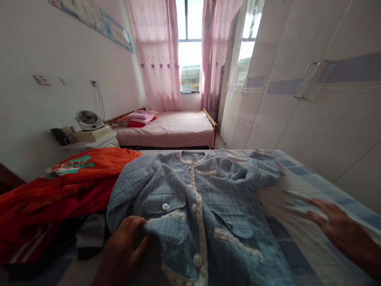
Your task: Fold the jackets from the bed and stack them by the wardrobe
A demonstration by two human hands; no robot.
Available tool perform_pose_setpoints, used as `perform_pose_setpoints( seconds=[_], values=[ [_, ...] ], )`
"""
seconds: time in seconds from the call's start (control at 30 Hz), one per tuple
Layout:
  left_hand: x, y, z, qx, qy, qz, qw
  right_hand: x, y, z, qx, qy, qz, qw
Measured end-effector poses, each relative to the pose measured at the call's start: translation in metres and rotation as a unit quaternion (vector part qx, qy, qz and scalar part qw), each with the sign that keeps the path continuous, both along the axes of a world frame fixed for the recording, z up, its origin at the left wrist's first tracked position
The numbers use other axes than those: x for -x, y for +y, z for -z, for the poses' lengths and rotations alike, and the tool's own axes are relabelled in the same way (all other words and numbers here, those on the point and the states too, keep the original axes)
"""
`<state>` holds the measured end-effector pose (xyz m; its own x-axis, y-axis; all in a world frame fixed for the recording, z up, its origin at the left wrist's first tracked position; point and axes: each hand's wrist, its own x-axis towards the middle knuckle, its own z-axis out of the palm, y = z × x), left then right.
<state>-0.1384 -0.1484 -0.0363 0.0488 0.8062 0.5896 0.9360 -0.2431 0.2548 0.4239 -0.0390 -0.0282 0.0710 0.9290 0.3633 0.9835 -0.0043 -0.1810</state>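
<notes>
I wear the camera on my head, close above the near end of the jacket [218, 206]. It looks forward and down, over the jacket toward the window [193, 51] well beyond it.

- i could read no words, brands or numbers anywhere.
- on the orange garment [108, 169], i saw a green and white print [77, 162] that i could not make out as lettering.
- the wall banner [101, 24] carried pale printing, illegible to me.
- the small light-blue frame [186, 89] by the window [190, 47] was too tiny to read.
</notes>
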Motion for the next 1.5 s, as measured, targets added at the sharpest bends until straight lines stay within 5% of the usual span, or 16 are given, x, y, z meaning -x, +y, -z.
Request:
perform_pose_setpoints(
  seconds=[0.2,0.4,0.53,0.6,0.7,0.77,0.9,1.03,1.13,1.23,1.37,1.5],
  values=[
    [0.016,-0.027,0.001,0.169,-0.170,-0.138,0.961,0.163,-0.052,-0.050,0.068,0.100,-0.308,0.944],
    [0.039,-0.030,-0.011,0.107,-0.291,-0.302,0.902,0.242,-0.083,-0.029,-0.077,-0.011,-0.551,0.831],
    [0.038,-0.015,-0.026,0.134,-0.252,-0.218,0.933,0.274,-0.087,-0.005,-0.154,-0.076,-0.517,0.839],
    [0.036,-0.001,-0.042,0.152,-0.225,-0.169,0.947,0.283,-0.086,0.000,-0.136,-0.039,-0.505,0.851],
    [0.034,0.036,-0.083,0.117,-0.278,-0.115,0.947,0.284,-0.079,-0.008,-0.007,0.066,-0.477,0.876],
    [0.031,0.069,-0.116,0.026,-0.364,-0.069,0.929,0.277,-0.070,-0.018,0.102,0.177,-0.409,0.889],
    [0.017,0.129,-0.156,-0.048,-0.389,0.039,0.919,0.258,-0.053,-0.028,0.220,0.384,-0.311,0.841],
    [0.003,0.129,-0.119,-0.012,-0.306,0.019,0.952,0.249,-0.053,-0.015,0.200,0.334,-0.361,0.847],
    [0.007,0.092,-0.069,-0.003,-0.254,-0.059,0.965,0.252,-0.057,-0.005,0.175,0.285,-0.398,0.854],
    [0.019,0.053,-0.036,0.085,-0.252,-0.111,0.958,0.257,-0.057,-0.005,0.174,0.279,-0.388,0.861],
    [0.023,0.029,-0.037,0.242,-0.341,-0.036,0.908,0.247,-0.050,-0.017,0.171,0.289,-0.354,0.873],
    [0.013,0.026,-0.057,0.297,-0.434,-0.004,0.850,0.195,-0.027,-0.026,0.082,0.229,-0.198,0.950]
  ],
)
